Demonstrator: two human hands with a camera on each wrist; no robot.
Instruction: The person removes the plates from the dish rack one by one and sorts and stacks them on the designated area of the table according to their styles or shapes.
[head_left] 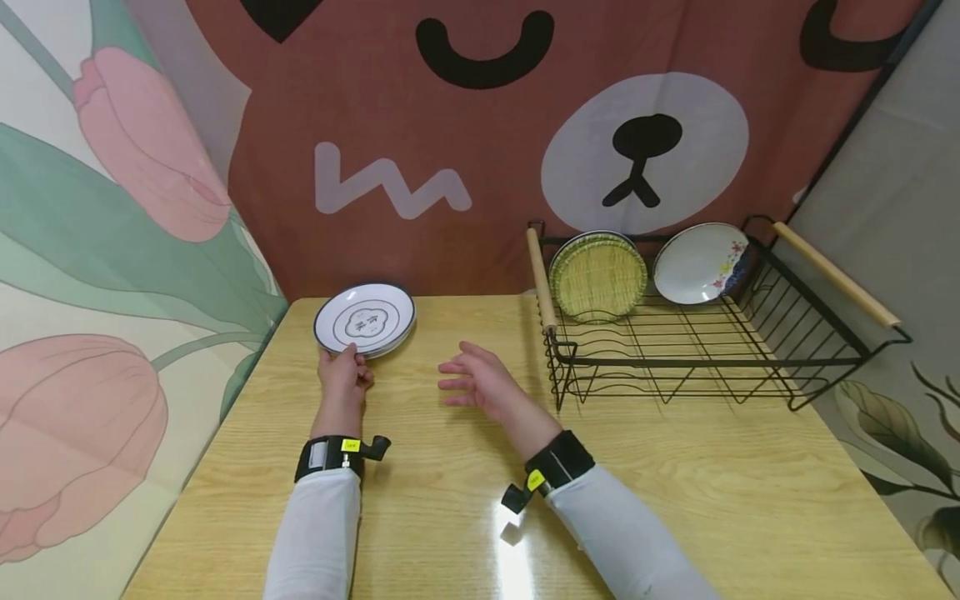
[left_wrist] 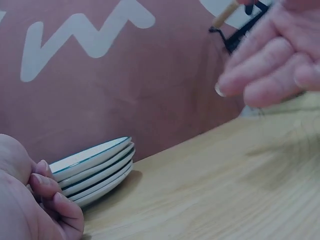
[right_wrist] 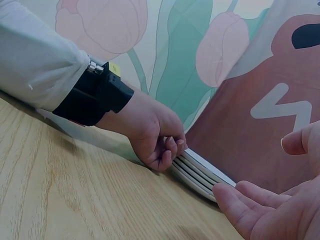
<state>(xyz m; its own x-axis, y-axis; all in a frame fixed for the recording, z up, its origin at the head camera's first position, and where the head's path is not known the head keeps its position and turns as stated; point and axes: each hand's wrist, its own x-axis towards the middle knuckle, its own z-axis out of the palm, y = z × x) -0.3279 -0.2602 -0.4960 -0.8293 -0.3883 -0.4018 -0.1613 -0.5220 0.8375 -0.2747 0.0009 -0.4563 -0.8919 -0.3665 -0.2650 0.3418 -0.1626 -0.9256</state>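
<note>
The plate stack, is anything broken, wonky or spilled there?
Nothing stands out. The plates sit stacked on the table, rims roughly lined up, with the left hand at their near edge. No crack or spill shows, though some edges are hidden.

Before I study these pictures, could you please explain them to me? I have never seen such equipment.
No machine works here: a person uses a bare left hand and right hand. The wide picture comes from a camera on the head, looking forward and down. The other two come from the left wrist camera and right wrist camera. On the table are stacked plates and a wire rack; in it stand a green plate and a flowered plate. The left hand grips the stack's near edge, thumb on the top rim. The right hand is open and holds nothing.
</note>
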